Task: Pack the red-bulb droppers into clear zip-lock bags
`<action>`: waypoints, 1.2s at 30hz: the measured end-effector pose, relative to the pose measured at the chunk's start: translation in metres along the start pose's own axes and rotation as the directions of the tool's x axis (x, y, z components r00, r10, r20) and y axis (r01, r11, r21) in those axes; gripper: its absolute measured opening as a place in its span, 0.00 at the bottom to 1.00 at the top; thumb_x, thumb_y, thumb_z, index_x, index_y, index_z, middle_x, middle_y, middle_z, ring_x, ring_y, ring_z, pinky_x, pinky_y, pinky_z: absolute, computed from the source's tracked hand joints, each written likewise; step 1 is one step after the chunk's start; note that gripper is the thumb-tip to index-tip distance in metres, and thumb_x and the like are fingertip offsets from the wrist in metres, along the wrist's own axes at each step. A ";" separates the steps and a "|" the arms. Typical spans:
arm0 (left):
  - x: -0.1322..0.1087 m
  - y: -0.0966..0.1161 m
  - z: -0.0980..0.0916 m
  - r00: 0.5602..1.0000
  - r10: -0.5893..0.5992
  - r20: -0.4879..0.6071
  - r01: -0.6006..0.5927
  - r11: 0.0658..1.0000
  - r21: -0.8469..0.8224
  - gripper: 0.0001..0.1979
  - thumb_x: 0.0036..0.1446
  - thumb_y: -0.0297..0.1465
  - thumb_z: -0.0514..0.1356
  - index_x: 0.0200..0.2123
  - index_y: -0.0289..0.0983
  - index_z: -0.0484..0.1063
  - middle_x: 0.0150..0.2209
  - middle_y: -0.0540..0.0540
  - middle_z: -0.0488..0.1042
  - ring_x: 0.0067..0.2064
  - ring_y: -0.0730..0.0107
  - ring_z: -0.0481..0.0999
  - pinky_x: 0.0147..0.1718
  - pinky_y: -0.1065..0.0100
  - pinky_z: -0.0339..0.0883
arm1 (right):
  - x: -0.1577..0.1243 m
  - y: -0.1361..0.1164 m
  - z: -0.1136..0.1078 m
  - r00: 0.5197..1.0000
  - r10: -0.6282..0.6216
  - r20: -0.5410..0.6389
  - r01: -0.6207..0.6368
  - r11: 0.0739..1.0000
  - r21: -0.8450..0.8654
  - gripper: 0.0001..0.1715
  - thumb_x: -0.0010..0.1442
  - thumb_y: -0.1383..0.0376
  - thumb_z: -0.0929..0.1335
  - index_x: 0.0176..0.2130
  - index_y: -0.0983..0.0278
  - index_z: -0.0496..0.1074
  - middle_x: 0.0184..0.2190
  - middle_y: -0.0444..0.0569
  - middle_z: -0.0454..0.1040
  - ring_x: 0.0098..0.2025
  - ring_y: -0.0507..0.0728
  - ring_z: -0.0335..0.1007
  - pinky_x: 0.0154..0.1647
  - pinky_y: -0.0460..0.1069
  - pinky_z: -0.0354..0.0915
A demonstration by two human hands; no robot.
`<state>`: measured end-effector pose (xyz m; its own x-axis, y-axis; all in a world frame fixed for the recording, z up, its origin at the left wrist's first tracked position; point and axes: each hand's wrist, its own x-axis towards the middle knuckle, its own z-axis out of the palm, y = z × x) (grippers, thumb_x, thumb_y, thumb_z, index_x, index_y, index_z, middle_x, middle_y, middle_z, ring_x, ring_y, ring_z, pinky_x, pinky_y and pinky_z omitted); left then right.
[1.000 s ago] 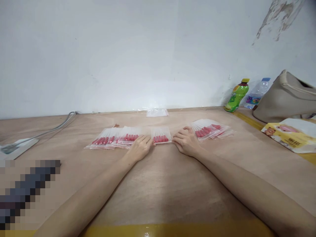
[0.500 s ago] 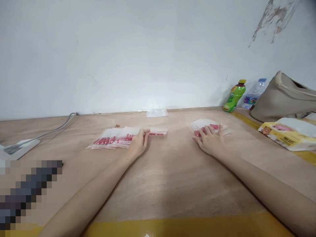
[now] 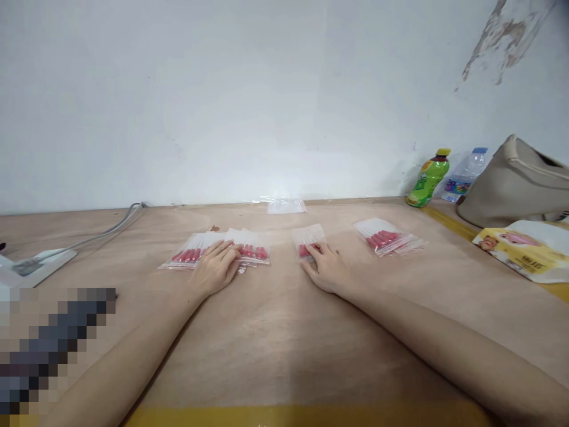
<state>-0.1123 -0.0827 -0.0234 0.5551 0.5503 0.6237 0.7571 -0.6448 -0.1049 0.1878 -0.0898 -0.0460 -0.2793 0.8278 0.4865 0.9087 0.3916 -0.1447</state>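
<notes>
Small clear zip bags, each holding red capsule-like pieces, lie in overlapping groups on the wooden table. My left hand (image 3: 217, 268) rests flat over the left row of zip bags (image 3: 262, 254), fingers stretched and slightly apart, covering the row's middle. Near the centre lies a separate zip bag (image 3: 309, 234) with red pieces at its lower end. My right hand (image 3: 331, 268) presses its fingertips on that bag, with the thumb spread off near its lower edge. Further right, a fanned pile of filled zip bags (image 3: 382, 236) lies untouched by either hand.
Flat clear bags (image 3: 285, 206) lie against the wall. At the right stand a green-labelled bottle (image 3: 427, 181), a water bottle (image 3: 464, 175), a beige bag (image 3: 511, 184) and a yellow tissue pack (image 3: 524, 252). A grey cable (image 3: 102, 234) runs to a white power strip (image 3: 48, 261) at left.
My left hand has let go of a bundle of bags, now lying at the left row's end, and moved left. My right hand has moved from the right pile to the single bag near the centre.
</notes>
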 end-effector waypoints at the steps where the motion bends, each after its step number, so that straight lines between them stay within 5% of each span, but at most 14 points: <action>1: -0.001 0.001 0.000 1.000 0.006 -0.010 -0.006 1.000 0.018 0.04 0.57 0.32 0.54 0.37 0.42 0.65 0.46 0.51 0.71 0.54 0.57 0.64 0.53 0.49 0.57 | 0.004 -0.008 0.002 1.000 -0.016 0.002 0.016 1.000 0.019 0.22 0.58 0.55 0.58 0.49 0.60 0.64 0.46 0.55 0.67 0.47 0.61 0.63 0.42 0.56 0.58; 6: 0.008 0.022 0.005 0.988 0.105 -0.109 -0.097 0.992 0.080 0.15 0.52 0.34 0.59 0.44 0.39 0.66 0.48 0.44 0.70 0.54 0.56 0.64 0.54 0.52 0.56 | 0.013 -0.023 0.010 0.995 -0.081 -0.050 0.090 0.973 0.211 0.27 0.53 0.56 0.63 0.51 0.63 0.62 0.49 0.57 0.63 0.50 0.61 0.61 0.46 0.54 0.59; 13: 0.048 0.066 0.032 0.967 0.253 0.015 -0.254 0.964 0.083 0.14 0.57 0.34 0.54 0.46 0.39 0.68 0.47 0.44 0.71 0.53 0.59 0.65 0.55 0.51 0.51 | 0.009 0.012 0.011 0.981 -0.074 -0.177 0.147 0.884 0.444 0.29 0.42 0.79 0.60 0.44 0.65 0.66 0.42 0.53 0.66 0.46 0.57 0.64 0.43 0.52 0.63; 19: 0.069 0.081 0.053 0.954 0.280 0.105 -0.284 0.958 0.034 0.11 0.60 0.32 0.50 0.39 0.37 0.71 0.41 0.47 0.74 0.44 0.66 0.71 0.52 0.58 0.57 | 0.010 0.040 0.005 0.913 -0.361 -0.191 0.389 0.911 0.137 0.17 0.54 0.75 0.59 0.41 0.64 0.68 0.37 0.52 0.69 0.39 0.54 0.66 0.38 0.48 0.62; 24: 0.066 0.081 0.053 0.957 0.269 0.111 -0.273 0.962 0.022 0.11 0.61 0.31 0.49 0.40 0.37 0.70 0.41 0.47 0.74 0.43 0.68 0.72 0.53 0.58 0.55 | 0.011 0.046 0.001 0.873 -0.452 -0.183 0.424 0.889 -0.176 0.12 0.57 0.70 0.61 0.29 0.64 0.72 0.28 0.50 0.71 0.33 0.55 0.63 0.36 0.49 0.55; 36: 0.073 0.087 0.060 0.963 0.269 0.020 -0.270 0.959 0.090 0.08 0.59 0.30 0.52 0.39 0.37 0.69 0.39 0.49 0.74 0.40 0.70 0.72 0.51 0.61 0.56 | 0.014 0.044 -0.004 0.865 -0.477 -0.152 0.431 0.865 -0.258 0.13 0.57 0.69 0.61 0.24 0.64 0.70 0.26 0.47 0.72 0.33 0.53 0.61 0.37 0.51 0.48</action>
<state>0.0150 -0.0666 -0.0333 0.7451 0.3667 0.5571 0.6071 -0.7186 -0.3390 0.2248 -0.0628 -0.0418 -0.6281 0.4684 0.6213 0.7452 0.5919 0.3071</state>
